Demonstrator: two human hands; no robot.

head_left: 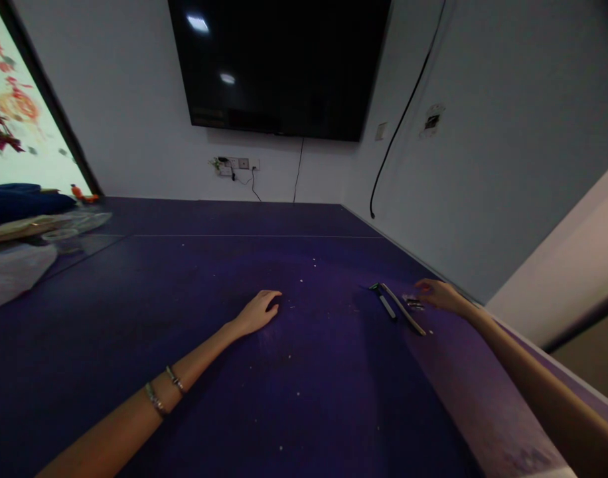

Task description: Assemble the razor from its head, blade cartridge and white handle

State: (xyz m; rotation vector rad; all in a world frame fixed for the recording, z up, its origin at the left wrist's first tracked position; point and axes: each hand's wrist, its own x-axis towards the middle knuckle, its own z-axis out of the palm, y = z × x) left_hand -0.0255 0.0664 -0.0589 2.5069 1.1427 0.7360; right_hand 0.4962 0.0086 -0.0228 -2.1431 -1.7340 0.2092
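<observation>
Left hand (258, 311): released, nothing held, thumb and fingers parted, low over tabletop (209, 372). Right hand (441, 296): fingers bent, just beside small clear packet (413, 303); whether fingertips touch or grip anything, cannot tell. Packet position: right part of tabletop, immediately left of right hand; right hand nearer, left hand well apart. Slim-handled tool (385, 304) and pale curved strip (402, 309): between hands, left of packet. Long axes of both: roughly parallel, far left to near right.
</observation>
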